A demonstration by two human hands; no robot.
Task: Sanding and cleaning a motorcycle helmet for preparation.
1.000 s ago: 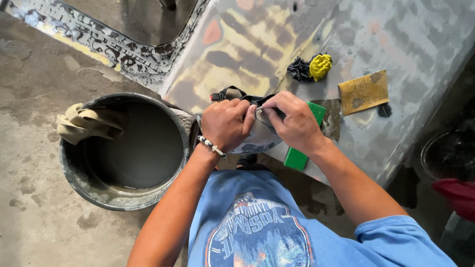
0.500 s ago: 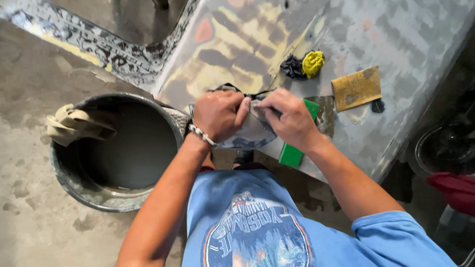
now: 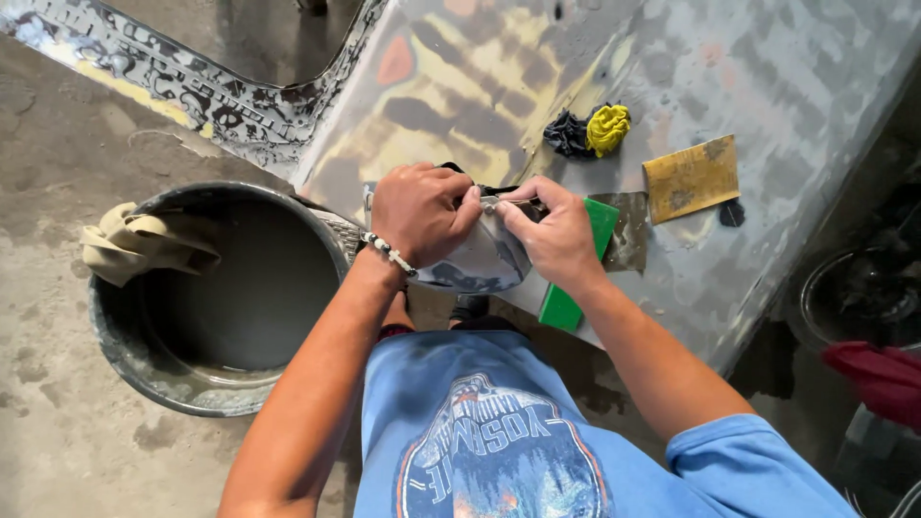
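My left hand and my right hand meet over a grey, paint-stained sheet that looks like sandpaper. Both hands pinch its top edge, fingertips close together. A beaded bracelet circles my left wrist. Under my right hand lies a green flat block on a sanded, patchy vehicle panel. Part of the sheet is hidden behind my fingers.
A grey bucket with murky water stands at the left, a beige rag draped over its rim. On the panel lie a yellow-and-black crumpled cloth, a yellow sandpaper piece and a grey sheet. A red object sits at the right.
The view has shifted slightly; my hands stay together on the grey sheet, with my fingers now pinching its top edge more tightly.
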